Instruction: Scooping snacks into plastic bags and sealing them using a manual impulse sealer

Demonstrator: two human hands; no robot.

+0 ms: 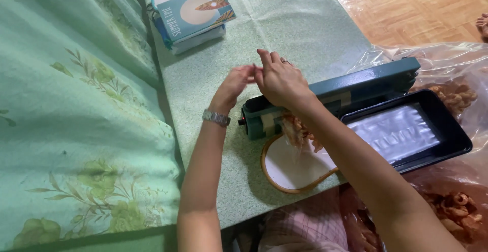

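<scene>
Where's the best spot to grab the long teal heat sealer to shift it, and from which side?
Probably grip the long teal heat sealer across its narrow bar near the free far end, coming from above. The right hand and left hand crowd its near end, and a black rectangular tray blocks one side.

A low desk [284,23] is covered with a pale green speckled cloth under clear plastic. To the left, light green fabric [66,120] printed with leafy flowers is draped. A wooden parquet floor [417,8] in warm orange-brown is seen at upper right, brightly and evenly lit.
</scene>
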